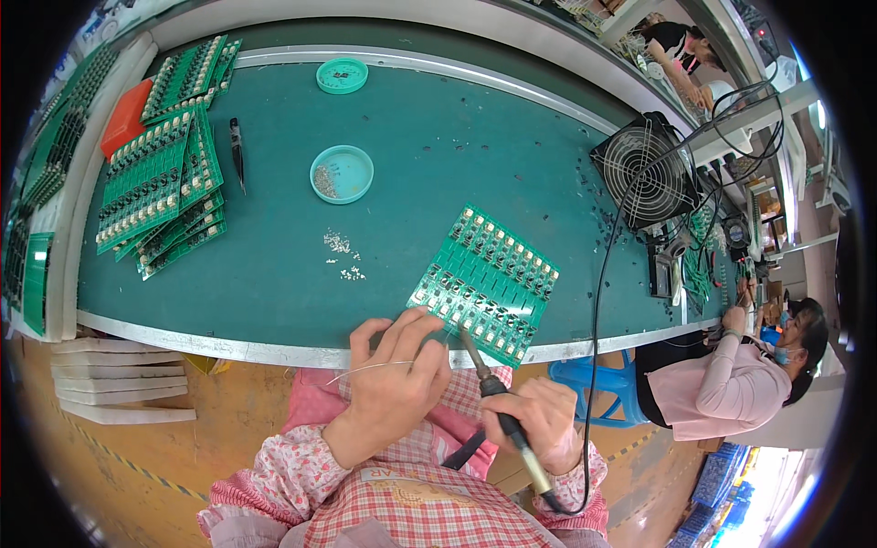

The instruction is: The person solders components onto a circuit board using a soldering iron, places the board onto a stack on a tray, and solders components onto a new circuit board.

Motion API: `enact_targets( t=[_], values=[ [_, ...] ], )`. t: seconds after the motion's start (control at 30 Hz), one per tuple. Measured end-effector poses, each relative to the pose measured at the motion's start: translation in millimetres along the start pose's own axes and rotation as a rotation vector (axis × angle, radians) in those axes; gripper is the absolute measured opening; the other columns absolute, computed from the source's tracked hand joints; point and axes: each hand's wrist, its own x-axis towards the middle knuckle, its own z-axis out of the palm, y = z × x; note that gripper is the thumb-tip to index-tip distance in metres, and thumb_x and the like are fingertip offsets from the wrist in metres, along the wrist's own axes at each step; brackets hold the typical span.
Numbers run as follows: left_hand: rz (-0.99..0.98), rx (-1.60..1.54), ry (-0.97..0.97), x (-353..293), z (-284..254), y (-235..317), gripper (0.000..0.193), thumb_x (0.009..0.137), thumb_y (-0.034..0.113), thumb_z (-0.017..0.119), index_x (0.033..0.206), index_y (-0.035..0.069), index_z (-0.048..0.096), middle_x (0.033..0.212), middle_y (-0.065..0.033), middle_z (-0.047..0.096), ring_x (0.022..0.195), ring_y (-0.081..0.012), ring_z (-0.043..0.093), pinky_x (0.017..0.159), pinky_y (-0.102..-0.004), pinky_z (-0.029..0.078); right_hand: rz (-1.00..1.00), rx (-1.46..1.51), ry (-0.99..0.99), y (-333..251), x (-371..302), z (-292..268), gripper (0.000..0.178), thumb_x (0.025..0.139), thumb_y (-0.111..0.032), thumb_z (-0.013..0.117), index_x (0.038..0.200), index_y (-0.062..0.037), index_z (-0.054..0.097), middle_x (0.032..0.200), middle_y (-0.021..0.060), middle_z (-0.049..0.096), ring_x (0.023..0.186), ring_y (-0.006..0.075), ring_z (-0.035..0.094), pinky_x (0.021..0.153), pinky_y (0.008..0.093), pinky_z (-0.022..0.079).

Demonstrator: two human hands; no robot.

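Note:
A green circuit board (493, 274) with rows of pale and dark components lies askew near the table's front edge. My left hand (397, 370) is at its near left edge, fingers bent around a thin solder wire (342, 374) that trails out to the left. The fingertips seem to meet the board's edge. In my right hand (544, 420) is a soldering iron (493, 387), gripped by its dark handle. Its tip points up and left to the board's near edge, close to my left fingers; whether it touches cannot be made out.
Stacked circuit boards (151, 183) and tweezers (237, 155) lie left. Small parts fill some of a round dish (347, 173); another dish (343, 76) stands behind. A black fan (644, 169) stands right. The iron's cable (598, 301) crosses the table. A co-worker (744, 374) sits at right.

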Motion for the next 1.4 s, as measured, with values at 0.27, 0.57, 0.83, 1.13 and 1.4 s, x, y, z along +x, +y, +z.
enact_targets(
  t=[0.27, 0.57, 0.83, 1.13, 1.4],
  values=[
    [0.006, -0.036, -0.006, 1, -3, 1, 0.014, 0.078, 0.004, 0.07, 0.08, 0.006, 0.056, 0.107, -0.0065, 0.064, 0.105, -0.0239, 0.065, 0.089, -0.0424, 0.037, 0.224, -0.295, 0.399, 27, -23, 22, 0.038, 0.075, 0.006, 0.075, 0.109, -0.0041, 0.062, 0.087, 0.0142, 0.067, 0.072, 0.0276, 0.065, 0.06, 0.0343, 0.052],
    [-0.074, 0.033, -0.043, 6, -20, -9, 0.015, 0.079, 0.003, 0.069, 0.08, 0.006, 0.055, 0.107, -0.0059, 0.063, 0.109, -0.0241, 0.063, 0.096, -0.0452, 0.035, 0.152, -0.2, 0.383, 18, -15, 34, 0.037, 0.073, 0.007, 0.076, 0.106, -0.0032, 0.062, 0.086, 0.0133, 0.067, 0.071, 0.0241, 0.066, 0.059, 0.0312, 0.052],
    [-0.095, 0.074, -0.014, 5, -13, -3, 0.014, 0.079, 0.004, 0.068, 0.081, 0.006, 0.055, 0.105, -0.0049, 0.06, 0.108, -0.0233, 0.063, 0.102, -0.0506, 0.029, 0.051, 0.214, 0.362, 2, -2, 27, 0.021, 0.075, 0.001, 0.072, 0.094, -0.0034, 0.062, 0.062, 0.0042, 0.062, 0.048, 0.0166, 0.058, 0.043, 0.0277, 0.043],
    [-0.094, 0.074, 0.015, 4, -10, -6, 0.015, 0.077, 0.007, 0.069, 0.08, 0.009, 0.055, 0.101, -0.0037, 0.061, 0.105, -0.0214, 0.064, 0.101, -0.0507, 0.029, 0.017, 0.146, 0.329, 1, 10, 35, 0.021, 0.074, 0.0, 0.072, 0.092, -0.0041, 0.062, 0.061, 0.0028, 0.061, 0.047, 0.0167, 0.057, 0.042, 0.0285, 0.042],
    [-0.094, 0.052, 0.025, 2, -9, -8, 0.015, 0.076, 0.004, 0.07, 0.08, 0.007, 0.056, 0.104, -0.0045, 0.062, 0.106, -0.022, 0.064, 0.099, -0.0468, 0.032, -0.112, -0.058, 0.161, -7, 21, 26, 0.024, 0.067, -0.005, 0.075, 0.089, -0.0059, 0.068, 0.057, -0.0005, 0.05, 0.048, 0.0145, 0.051, 0.045, 0.0266, 0.04]
  ],
)
